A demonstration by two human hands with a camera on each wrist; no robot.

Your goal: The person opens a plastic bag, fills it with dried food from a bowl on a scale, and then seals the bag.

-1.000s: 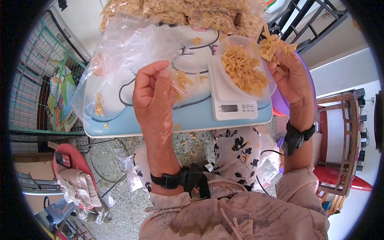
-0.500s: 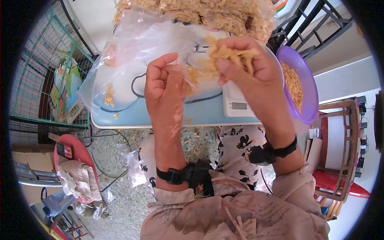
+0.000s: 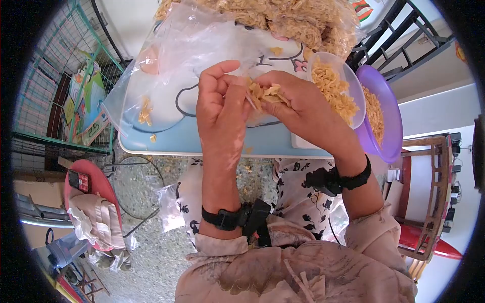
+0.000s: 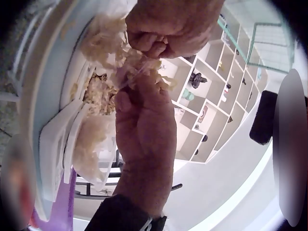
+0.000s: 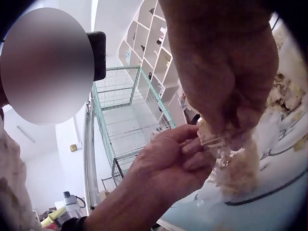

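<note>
Over the near edge of the blue table (image 3: pixel 202 144), the head view shows the left hand (image 3: pixel 220 108) pinching the rim of a small clear bag (image 3: pixel 255 115) with thumb and fingers. The right hand (image 3: pixel 298 103) is curled tight round a bunch of yellow chips (image 3: pixel 265 93) at the bag's mouth, and it touches the left hand. On the right, a clear bowl (image 3: pixel 356 98) full of chips sits just beside a purple bowl (image 3: pixel 391 126). A big clear bag (image 3: pixel 172 55) lies on the far left of the table.

From the left wrist, the left hand (image 4: pixel 168 26) is at the top, squeezing the bag's edge. The right hand (image 4: pixel 144 125) comes up from below, with chips (image 4: pixel 103 45) to its left.

From the right wrist, the right hand (image 5: pixel 226 72) hangs from the top, closed on chips (image 5: pixel 236 168). The left hand (image 5: pixel 168 163) meets it from the left, fingers pressed together.
</note>
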